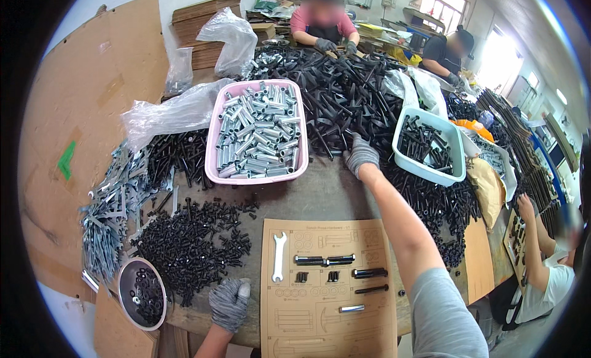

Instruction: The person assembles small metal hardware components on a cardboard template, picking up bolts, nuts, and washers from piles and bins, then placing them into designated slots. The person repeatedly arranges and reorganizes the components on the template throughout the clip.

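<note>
My right hand [362, 156], in a grey knit glove, reaches to the near edge of a heap of black metal parts [354, 90]. Its fingers are bent against the heap, and what they grip is hidden. Low on the table, my gloved left hand [229, 304] is closed beside a heap of small black bolts [203, 244]; its contents do not show. Between my arms lies a brown printed card [289, 333]. On it are an open-ended wrench [279, 257], long black bolts [324, 260], short black screws [333, 276], thicker black bolts [369, 273] and a silver tube [352, 309].
A pink bin [211, 167] holds silver tubes, a pale blue bin [458, 155] black bolts. A bowl [123, 309] of black rings stands left, near flat silver wrenches [111, 216]. Black nuts [443, 229] lie right. Other people work across the table and at right.
</note>
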A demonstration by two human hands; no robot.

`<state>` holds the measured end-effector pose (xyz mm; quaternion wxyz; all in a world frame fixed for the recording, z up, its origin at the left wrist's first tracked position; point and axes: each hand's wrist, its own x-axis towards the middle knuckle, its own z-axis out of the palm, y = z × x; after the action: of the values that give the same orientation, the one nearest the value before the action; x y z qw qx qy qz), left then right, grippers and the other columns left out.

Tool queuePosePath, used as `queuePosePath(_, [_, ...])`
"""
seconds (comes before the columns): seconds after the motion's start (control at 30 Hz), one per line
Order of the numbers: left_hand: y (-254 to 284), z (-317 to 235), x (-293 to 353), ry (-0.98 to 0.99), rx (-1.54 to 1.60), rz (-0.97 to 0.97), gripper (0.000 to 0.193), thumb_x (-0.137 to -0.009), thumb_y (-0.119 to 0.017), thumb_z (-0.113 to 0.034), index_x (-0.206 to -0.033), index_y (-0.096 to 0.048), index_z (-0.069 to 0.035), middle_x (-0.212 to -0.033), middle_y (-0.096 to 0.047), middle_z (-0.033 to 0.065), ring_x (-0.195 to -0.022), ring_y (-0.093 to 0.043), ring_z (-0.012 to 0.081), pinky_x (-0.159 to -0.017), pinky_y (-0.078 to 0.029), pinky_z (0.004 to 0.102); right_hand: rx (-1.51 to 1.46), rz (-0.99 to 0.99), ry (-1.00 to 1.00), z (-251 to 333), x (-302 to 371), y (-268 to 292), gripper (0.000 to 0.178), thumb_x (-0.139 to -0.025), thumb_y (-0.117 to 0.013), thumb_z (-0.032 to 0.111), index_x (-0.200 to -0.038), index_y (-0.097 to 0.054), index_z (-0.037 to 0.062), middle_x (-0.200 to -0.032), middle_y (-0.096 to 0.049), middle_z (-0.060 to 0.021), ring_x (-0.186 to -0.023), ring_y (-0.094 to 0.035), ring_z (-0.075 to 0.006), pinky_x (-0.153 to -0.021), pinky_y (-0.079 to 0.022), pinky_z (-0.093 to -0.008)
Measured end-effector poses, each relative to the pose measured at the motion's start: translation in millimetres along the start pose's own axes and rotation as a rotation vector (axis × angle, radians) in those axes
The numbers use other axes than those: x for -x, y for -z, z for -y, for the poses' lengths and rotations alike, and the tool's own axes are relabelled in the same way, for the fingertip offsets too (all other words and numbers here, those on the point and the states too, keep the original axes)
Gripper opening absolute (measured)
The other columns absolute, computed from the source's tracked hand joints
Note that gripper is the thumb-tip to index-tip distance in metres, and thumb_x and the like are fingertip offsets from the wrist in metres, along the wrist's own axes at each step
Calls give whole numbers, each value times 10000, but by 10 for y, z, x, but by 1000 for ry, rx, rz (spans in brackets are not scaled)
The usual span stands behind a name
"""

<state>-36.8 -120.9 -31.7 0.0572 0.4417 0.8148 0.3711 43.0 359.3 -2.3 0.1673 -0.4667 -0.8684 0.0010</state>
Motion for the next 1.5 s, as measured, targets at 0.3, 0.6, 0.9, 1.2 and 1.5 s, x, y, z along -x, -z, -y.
queuePosePath(0.3, [7, 6, -6, -19, -25, -24, 201, -884, -575, -233, -860, -685, -67, -774, -655, 125, -723, -625, 308, -672, -489, 403, -824, -395, -140, 129, 106, -462, 486, -818, -631, 177, -1267, -509, 36, -1015, -676, -184, -933, -643, -301, -842, -476, -389])
queuePosePath(0.6, [-21, 54, 25, 6, 22, -56, 276, -895, -565, -304, -854, -697, -66, -770, -661, 129, -703, -629, 294, -650, -484, 383, -1437, 377, -570, 452, -23, -357, 153, -838, -670, 244, -879, -624, 104, -764, -654, -44, -516, -556, -139, -437, -439, -286])
queuePosePath(0.9, [8, 47, 46, -5, 50, -37, 252, -909, -539, -282, -910, -676, -70, -834, -659, 163, -779, -627, 348, -705, -489, 415, -1479, 183, -443, 455, 446, 431, 92, -892, -603, 127, -982, -586, 116, -644, -572, 32, -431, -443, -71, -363, -323, -225])
queuePosePath(1.2, [-11, 81, 20, 99, 139, -23, 215, -899, -590, -219, -906, -674, -21, -831, -666, 150, -819, -642, 302, -778, -495, 357, -903, -35, 247, -210, 2774, 1459, 205, -819, -721, 162, -955, -647, 28, -791, -688, -37, -662, -624, -109, -620, -512, -263])
queuePosePath(1.5, [-168, -1138, 340, -498, 3, 508, 431, -794, -666, -361, -1131, -650, -93, -1134, -614, 131, -1049, -581, 287, -930, -464, 389, -518, 137, 630, -388, 3858, 1339, 167, -748, -705, 26, -896, -659, 87, -822, -681, -82, -707, -663, -262, -624, -536, -332])
